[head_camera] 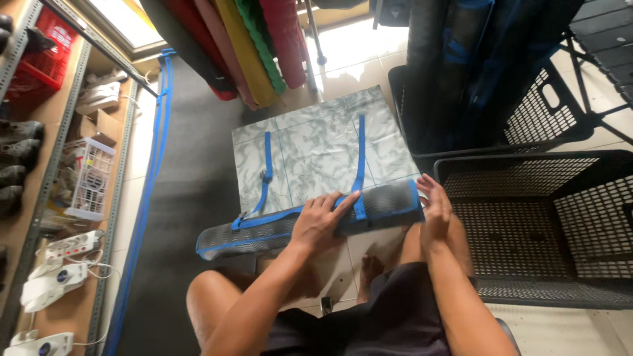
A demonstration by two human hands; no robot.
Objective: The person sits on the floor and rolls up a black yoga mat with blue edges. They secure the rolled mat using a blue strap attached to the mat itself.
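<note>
**Two hands on a half-rolled mat**

Nearest the camera are the person's bare knees and dark shorts, seen from above, with both forearms reaching forward over them. The left hand (321,221) lies palm down, fingers spread flat, on the rolled part of a grey marble-patterned folding mat with blue edging and blue straps (316,155). The right hand (433,209) is open too, its palm pressed against the right end of the roll; neither hand grips anything. The roll lies crosswise just in front of the knees, touching both hands, while the unrolled rest of the mat stretches flat on the floor away from the person. One blue strap crosses the roll just beside the left fingertips.

Under the mat's left side lies a dark grey floor mat with a blue border (178,184). To the right, close to the right hand, stands a black plastic latticed crate (547,217), with a second such crate behind it. Beyond the mat's far edge lean rolled mats in red, yellow and green (250,46). Along the left runs a metal shelf rack (39,191) holding white power strips and a red basket.
</note>
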